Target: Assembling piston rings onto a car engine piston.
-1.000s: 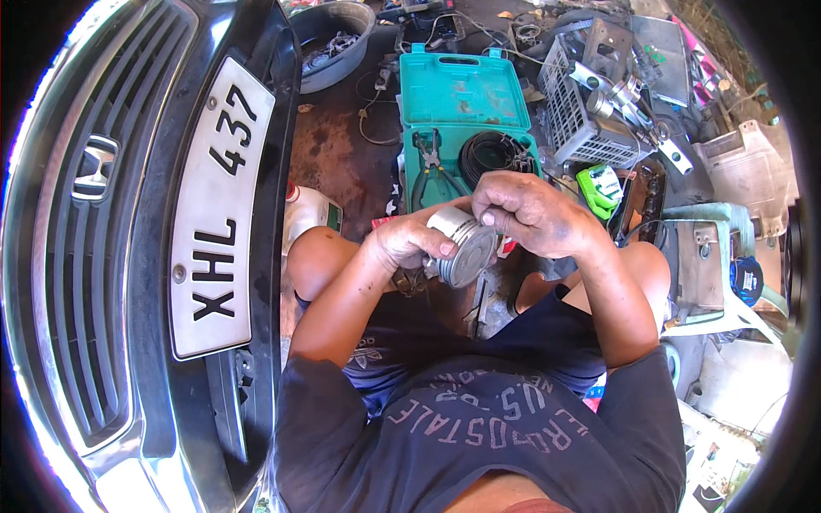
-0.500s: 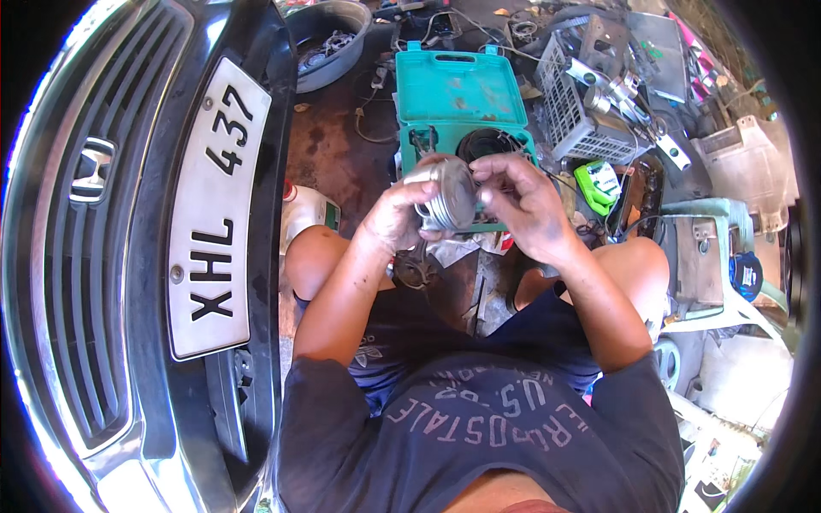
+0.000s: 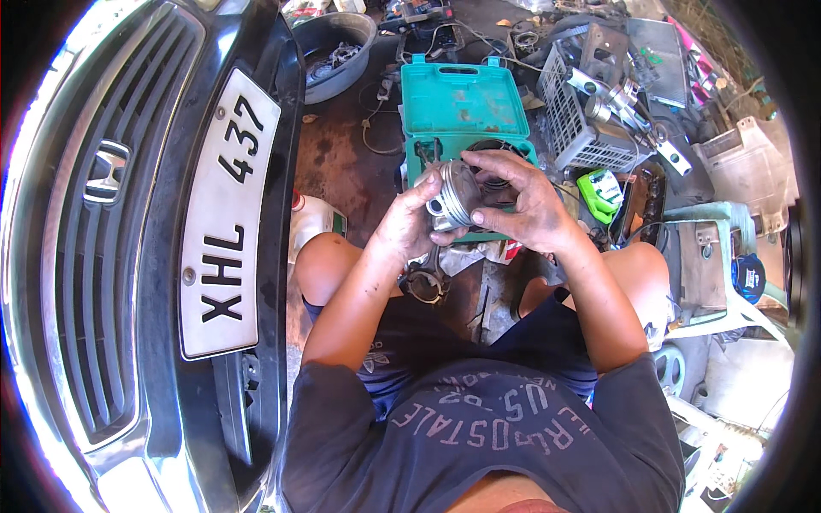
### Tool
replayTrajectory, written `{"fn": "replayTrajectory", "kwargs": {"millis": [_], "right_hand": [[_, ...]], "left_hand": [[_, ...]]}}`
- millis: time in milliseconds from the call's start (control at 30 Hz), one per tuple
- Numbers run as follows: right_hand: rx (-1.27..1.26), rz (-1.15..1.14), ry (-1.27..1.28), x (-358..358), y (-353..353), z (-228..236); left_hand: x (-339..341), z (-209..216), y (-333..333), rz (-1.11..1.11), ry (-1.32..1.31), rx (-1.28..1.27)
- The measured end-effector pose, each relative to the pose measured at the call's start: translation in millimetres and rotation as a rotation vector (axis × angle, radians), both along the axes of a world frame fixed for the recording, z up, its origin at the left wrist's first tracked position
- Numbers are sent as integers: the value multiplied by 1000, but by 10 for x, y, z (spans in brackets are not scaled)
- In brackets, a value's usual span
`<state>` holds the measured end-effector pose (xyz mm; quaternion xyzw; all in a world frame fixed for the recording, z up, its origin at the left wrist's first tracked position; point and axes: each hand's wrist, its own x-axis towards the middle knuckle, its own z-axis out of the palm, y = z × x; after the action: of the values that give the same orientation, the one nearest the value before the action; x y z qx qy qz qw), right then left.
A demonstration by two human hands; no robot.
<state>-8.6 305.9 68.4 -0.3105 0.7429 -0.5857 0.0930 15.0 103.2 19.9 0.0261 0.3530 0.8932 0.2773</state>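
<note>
A metal engine piston (image 3: 453, 195) with ring grooves round its side is held up in front of me, tilted, its flat crown turned to the right. My left hand (image 3: 407, 221) wraps its fingers and thumb round the skirt side. From the right, my right hand (image 3: 534, 205) spans the crown edge, thumb low and fingers high. Below my left hand shows a connecting rod's round end (image 3: 425, 285); it looks joined to the piston, though my fingers hide the link. Behind lies an open teal plastic case (image 3: 462, 101), with dark parts in its base.
A car's front bumper (image 3: 158, 376) stands close on my left, with a white jug (image 3: 310, 224) beside it. Further back sits a grey basin (image 3: 342, 79). To the right are a grey crate (image 3: 564, 124) with pistons and rods (image 3: 611, 101), a green bottle (image 3: 600, 195) and a pale chair (image 3: 727, 299).
The piston has turned so that more of its side and pin hole shows. My right hand has opened wider, from fingertips near the crown to a span across its edge. The view has shifted slightly.
</note>
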Motion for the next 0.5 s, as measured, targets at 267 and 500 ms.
{"fn": "replayTrajectory", "kwargs": {"millis": [267, 500], "right_hand": [[-41, 59, -100, -22, 6, 22], [-111, 56, -12, -23, 16, -74]], "left_hand": [[16, -13, 105, 103, 85, -13], [32, 8, 84, 46, 119, -68]]}}
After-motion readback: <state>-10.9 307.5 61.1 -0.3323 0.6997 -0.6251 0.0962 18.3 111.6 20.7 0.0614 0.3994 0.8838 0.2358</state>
